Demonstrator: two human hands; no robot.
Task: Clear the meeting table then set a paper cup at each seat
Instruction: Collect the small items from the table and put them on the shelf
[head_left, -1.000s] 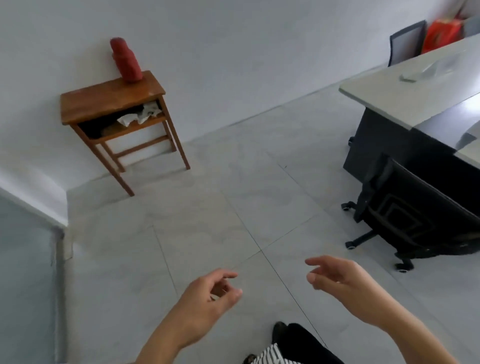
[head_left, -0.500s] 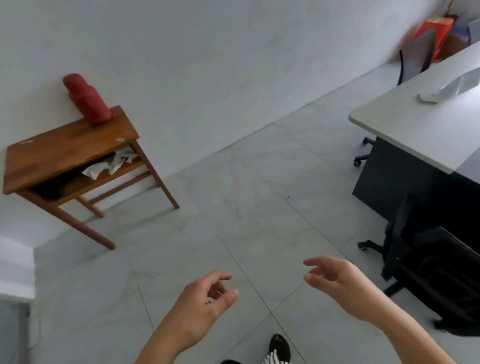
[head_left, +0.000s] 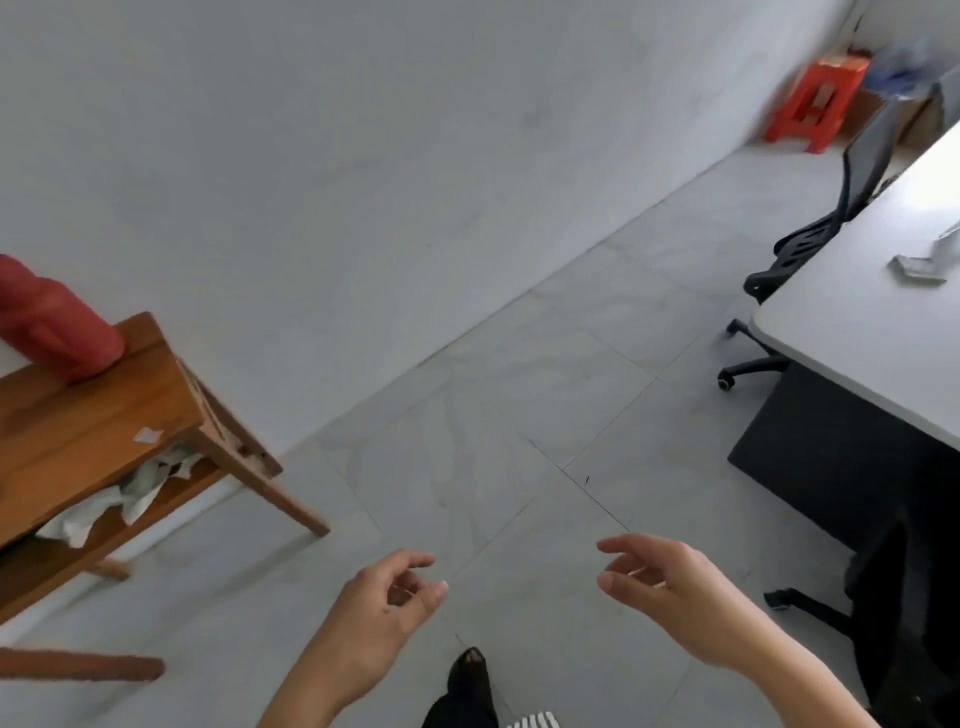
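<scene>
The white meeting table fills the right edge of the view, with a clear plastic item lying on it. My left hand hangs over the floor tiles at the bottom middle, fingers loosely curled and holding nothing. My right hand is beside it to the right, fingers apart and empty. Both hands are well short of the table. No paper cups are in sight.
A wooden side table stands at the left with a red bottle on top and white cloth on its shelf. Black office chairs sit by the meeting table. A red stool stands in the far corner.
The view has swung right and moved forward: the wooden side table slid to the left edge and looms larger, the meeting table drew closer. Both hands stay empty in front of me.
</scene>
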